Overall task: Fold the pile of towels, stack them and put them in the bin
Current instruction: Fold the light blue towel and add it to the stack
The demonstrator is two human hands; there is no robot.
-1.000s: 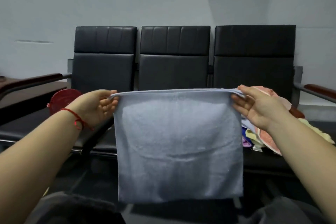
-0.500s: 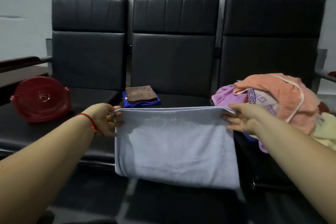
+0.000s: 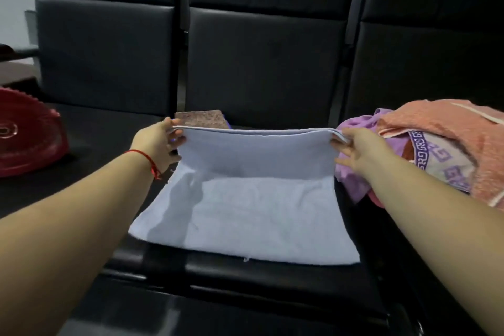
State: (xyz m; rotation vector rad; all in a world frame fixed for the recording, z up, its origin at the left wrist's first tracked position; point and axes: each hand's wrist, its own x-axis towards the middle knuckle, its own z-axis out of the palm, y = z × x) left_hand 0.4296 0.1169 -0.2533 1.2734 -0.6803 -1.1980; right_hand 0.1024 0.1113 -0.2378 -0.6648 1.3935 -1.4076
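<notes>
The job looked to be in its early part. The left hand (image 3: 159,142) pinched the far left corner of a pale blue towel (image 3: 245,207) and the right hand (image 3: 360,153) pinched its far right corner, each grip clenched on the doubled edge. The near part of the towel lay flat on the middle seat (image 3: 169,262) of a row of black padded chairs, while the far part was held raised just above it, so the fold was under way and not yet laid down. Behind the towel, at the far end of the same seat, a small brown cloth (image 3: 201,117) lay flat and seemed already folded; a sliver of blue showed just beside it, too little to tell what it was. To the right, a heap of unfolded towels (image 3: 436,150) in purple, orange and a patterned white sat on the next seat, touching the right wrist, so most of the folding, all of the stacking proper and the move to the bin were judged still to do. A red round basket (image 3: 24,139) lay on the left seat, well apart; it may have been the bin, though that could not be told. The seat surface was dark and smooth, the chair backs (image 3: 261,63) tall and black, with a strip of pale wall at far left.
</notes>
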